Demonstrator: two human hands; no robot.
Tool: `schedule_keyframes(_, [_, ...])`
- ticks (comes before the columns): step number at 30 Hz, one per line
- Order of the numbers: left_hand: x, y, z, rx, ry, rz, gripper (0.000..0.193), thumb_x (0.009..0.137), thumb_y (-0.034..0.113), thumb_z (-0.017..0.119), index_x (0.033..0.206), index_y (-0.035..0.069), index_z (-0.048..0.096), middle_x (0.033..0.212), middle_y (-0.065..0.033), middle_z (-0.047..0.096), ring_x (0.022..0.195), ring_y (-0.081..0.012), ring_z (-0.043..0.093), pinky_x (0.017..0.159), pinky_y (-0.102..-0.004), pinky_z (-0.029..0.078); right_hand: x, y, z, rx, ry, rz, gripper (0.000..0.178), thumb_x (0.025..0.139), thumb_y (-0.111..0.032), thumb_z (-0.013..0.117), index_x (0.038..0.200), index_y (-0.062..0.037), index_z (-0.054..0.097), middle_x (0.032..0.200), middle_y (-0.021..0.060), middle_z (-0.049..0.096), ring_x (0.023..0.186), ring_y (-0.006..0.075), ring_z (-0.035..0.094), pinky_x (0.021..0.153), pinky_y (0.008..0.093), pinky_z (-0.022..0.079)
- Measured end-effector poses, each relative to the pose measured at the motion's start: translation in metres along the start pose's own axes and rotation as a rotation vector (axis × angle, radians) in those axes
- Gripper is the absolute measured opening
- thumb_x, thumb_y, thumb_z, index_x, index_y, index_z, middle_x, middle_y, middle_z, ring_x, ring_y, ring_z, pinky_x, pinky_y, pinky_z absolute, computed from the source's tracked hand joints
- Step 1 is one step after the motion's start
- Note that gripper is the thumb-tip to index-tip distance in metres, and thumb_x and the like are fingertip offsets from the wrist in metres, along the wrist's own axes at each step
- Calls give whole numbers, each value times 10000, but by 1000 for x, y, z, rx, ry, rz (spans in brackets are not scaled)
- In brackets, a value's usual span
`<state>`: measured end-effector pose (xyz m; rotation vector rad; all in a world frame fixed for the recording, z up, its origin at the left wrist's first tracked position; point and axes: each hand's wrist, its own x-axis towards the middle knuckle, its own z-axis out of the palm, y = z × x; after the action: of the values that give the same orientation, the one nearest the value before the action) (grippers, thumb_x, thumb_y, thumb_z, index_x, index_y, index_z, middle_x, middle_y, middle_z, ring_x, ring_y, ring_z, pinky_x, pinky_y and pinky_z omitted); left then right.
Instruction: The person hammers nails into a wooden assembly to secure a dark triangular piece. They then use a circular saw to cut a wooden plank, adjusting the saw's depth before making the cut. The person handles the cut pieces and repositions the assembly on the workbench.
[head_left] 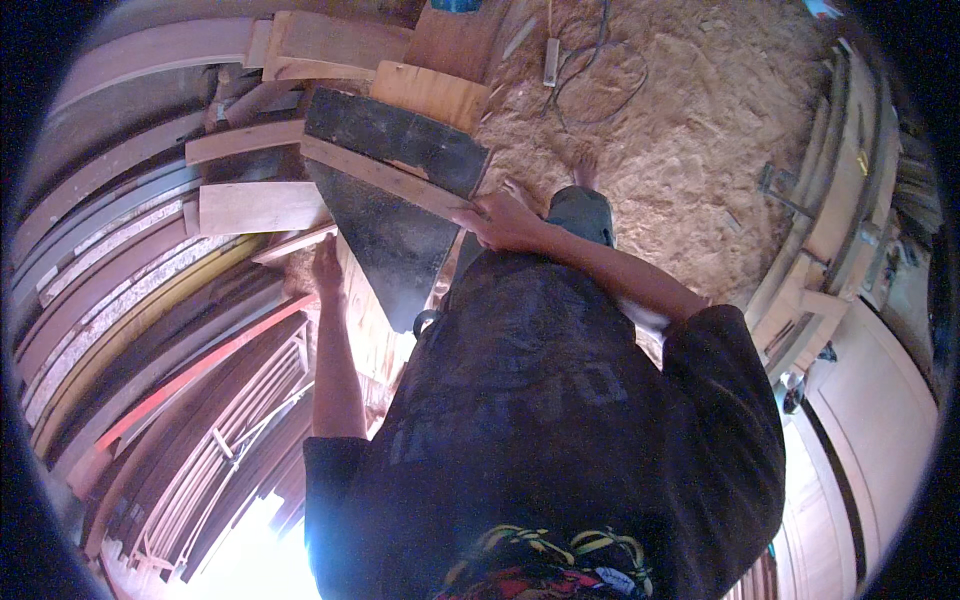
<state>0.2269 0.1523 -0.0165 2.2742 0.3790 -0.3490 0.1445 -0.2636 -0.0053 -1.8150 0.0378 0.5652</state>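
Observation:
My right hand (pixel 497 222) is closed around the near right end of a long, narrow wooden strip (pixel 385 178). The strip slants up to the left across a dark, flat surface (pixel 382 232), whose far part (pixel 400 132) shows beyond it. Left of that surface is my left hand (pixel 327 268), its fingertips beside the end of a thin light board (pixel 293 246). Its fingers are small and dark here, so I cannot make out whether they grip the board. A wider pale board (pixel 262 207) lies just past this hand.
Long planks (pixel 130 270) are stacked along the left, with a slatted wooden frame (pixel 225 440) nearer. Sawdust (pixel 690 150) covers the floor ahead, where a cable (pixel 600 100) lies looped. Timber beams (pixel 835 200) stand at right, beside pale panels (pixel 870 390).

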Motion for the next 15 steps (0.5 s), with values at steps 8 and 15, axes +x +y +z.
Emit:
schedule_keyframes(8, [-8,29,3,8,90,86,616,995,459,742,1234,-107,702,1184,-196,746,1145,-255,675,1043,-365,487,26,0,12,-164,9,-10,687,1080,-589,435,773,-56,741,588,64,676,609,212,734,649,408,582])
schedule_keyframes(15, [0,44,5,98,78,120,648,952,516,774,1169,-92,729,1112,-164,757,1080,-237,671,1003,-358,486,34,0,-4,-152,77,-63,722,1079,-615,417,736,-57,721,578,77,664,572,248,707,651,426,576])
